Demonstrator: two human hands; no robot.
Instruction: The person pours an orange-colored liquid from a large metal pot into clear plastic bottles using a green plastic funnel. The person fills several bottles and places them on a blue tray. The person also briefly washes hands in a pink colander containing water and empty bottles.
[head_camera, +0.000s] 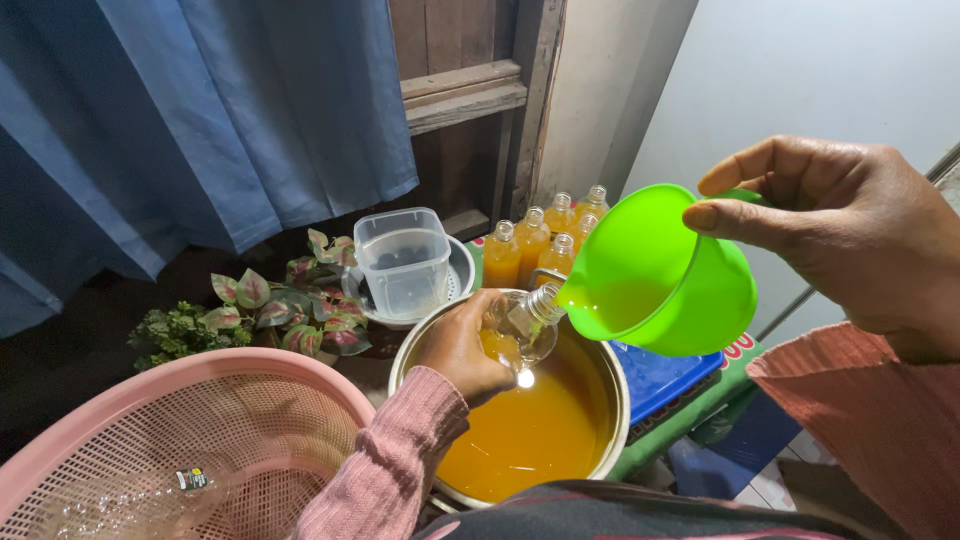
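Observation:
My left hand grips a clear plastic bottle, tilted over a steel pot of orange liquid. The bottle holds a little of the liquid. My right hand holds a bright green scoop cup, tipped so its spout sits at the bottle's mouth. Orange liquid lies in the cup's low side.
Several filled, capped bottles of orange liquid stand behind the pot. A clear square jug sits in a round bowl. A pink mesh basket with clear bottles is at the lower left, a leafy plant beside it, a blue curtain behind.

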